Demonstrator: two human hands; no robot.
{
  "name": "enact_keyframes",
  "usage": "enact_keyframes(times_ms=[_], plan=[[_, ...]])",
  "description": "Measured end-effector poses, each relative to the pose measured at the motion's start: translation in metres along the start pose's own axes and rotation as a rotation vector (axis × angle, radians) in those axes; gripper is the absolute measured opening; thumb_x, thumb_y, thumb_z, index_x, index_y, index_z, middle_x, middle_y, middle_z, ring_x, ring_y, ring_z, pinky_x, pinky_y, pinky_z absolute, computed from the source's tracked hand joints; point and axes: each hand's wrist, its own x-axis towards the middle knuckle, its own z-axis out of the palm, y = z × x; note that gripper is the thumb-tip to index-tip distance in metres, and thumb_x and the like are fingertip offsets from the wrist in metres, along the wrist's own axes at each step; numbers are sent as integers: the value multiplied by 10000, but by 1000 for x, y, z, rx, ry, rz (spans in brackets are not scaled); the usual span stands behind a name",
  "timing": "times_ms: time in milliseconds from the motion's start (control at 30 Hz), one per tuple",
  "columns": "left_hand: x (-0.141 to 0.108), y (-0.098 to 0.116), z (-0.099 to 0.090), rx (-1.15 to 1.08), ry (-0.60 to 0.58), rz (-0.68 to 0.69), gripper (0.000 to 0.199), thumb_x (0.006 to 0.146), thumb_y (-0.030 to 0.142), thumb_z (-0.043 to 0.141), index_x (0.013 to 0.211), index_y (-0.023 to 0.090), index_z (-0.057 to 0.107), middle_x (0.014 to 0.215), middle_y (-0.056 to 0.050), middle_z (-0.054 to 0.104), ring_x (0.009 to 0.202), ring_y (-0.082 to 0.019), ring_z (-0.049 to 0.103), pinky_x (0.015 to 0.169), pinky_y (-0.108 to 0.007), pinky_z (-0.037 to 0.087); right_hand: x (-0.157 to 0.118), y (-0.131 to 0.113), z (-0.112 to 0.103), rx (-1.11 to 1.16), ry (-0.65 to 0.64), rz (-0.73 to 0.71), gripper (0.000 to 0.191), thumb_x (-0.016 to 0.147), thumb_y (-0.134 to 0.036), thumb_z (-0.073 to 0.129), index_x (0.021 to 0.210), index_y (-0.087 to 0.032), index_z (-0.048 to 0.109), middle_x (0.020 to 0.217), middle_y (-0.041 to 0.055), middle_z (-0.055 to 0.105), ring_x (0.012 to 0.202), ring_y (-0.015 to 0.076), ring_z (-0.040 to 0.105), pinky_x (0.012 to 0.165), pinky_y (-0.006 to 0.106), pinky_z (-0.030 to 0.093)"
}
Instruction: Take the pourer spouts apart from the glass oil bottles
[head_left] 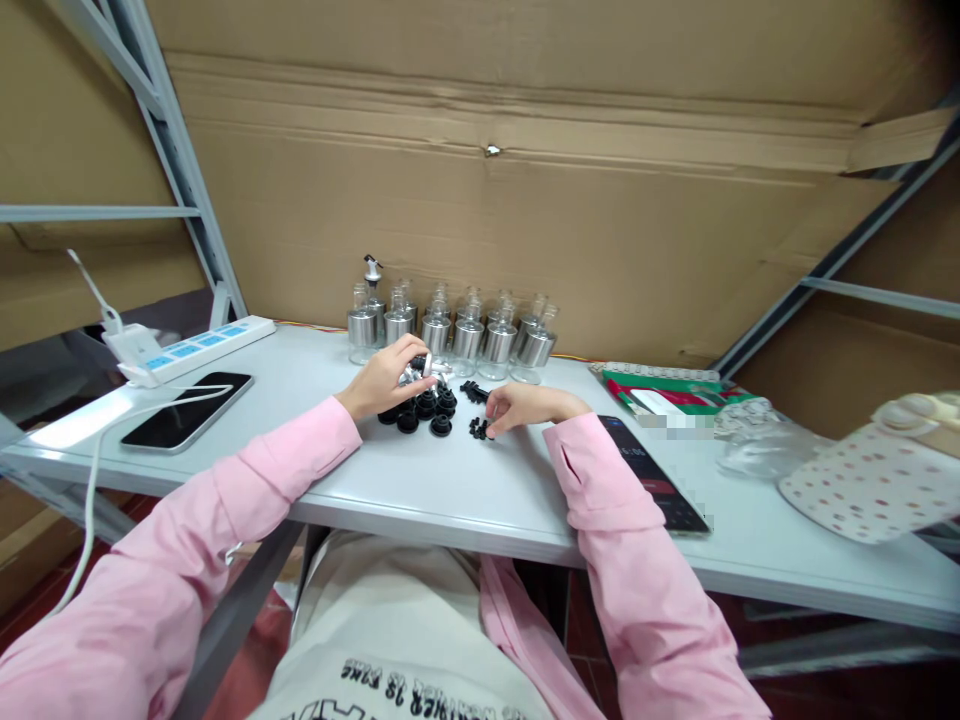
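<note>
1. My left hand, at the centre of the frame, has its thumb and fingers clamped on a black-and-white spout, above the pile of black stoppers.
2. My right hand, just right of centre, has thumb and forefinger bent close together at a cluster of small black pieces; I cannot tell whether they grip one.
3. A second small black cluster lies just above that one in the frame, near my right fingers.
4. Behind my hands, across the middle of the frame, glass bottles with metal sleeves stand in rows. One at the left end of the group wears a pourer.
5. All this sits on the pale table, before a cardboard wall.
6. At left of the frame lie a dark phone and a white power strip.
7. At right, another phone lies by my sleeve; a green-and-red packet and a spotted item are farther right.
</note>
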Motion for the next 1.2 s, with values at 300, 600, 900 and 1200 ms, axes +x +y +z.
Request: enact_keyframes(times_ms=[300, 600, 900, 1200], plan=[[1, 1, 0, 2, 5, 15, 287, 855, 401, 496, 992, 149, 491, 1004, -88, 525, 895, -176, 542, 796, -301, 453, 5, 6, 3, -46, 29, 71, 377, 575, -280, 742, 921, -151, 661, 750, 13, 661, 646, 124, 569, 576, 210, 412], [0, 0, 1, 1, -3, 1, 281, 854, 399, 498, 994, 156, 492, 1002, -85, 524, 887, -175, 541, 794, -309, 455, 7, 1, 5, -45, 49, -17, 400, 585, -200, 735, 970, -144, 641, 766, 5, 651, 627, 105, 552, 565, 191, 414], [0, 1, 0, 1, -14, -3, 283, 852, 403, 500, 985, 153, 493, 991, -84, 525, 874, -173, 547, 776, -300, 463, 8, -10, 11, -35, 91, -98, 362, 616, -178, 703, 972, -152, 644, 770, -1, 650, 644, 106, 560, 596, 195, 414], [0, 1, 0, -1, -11, -5, 278, 851, 406, 500, 979, 159, 494, 991, -80, 526, 858, -170, 550, 771, -302, 462, 5, -3, 4, 50, -43, -152, 355, 672, -195, 646, 1024, -155, 656, 819, 19, 675, 677, 118, 575, 632, 209, 444]])
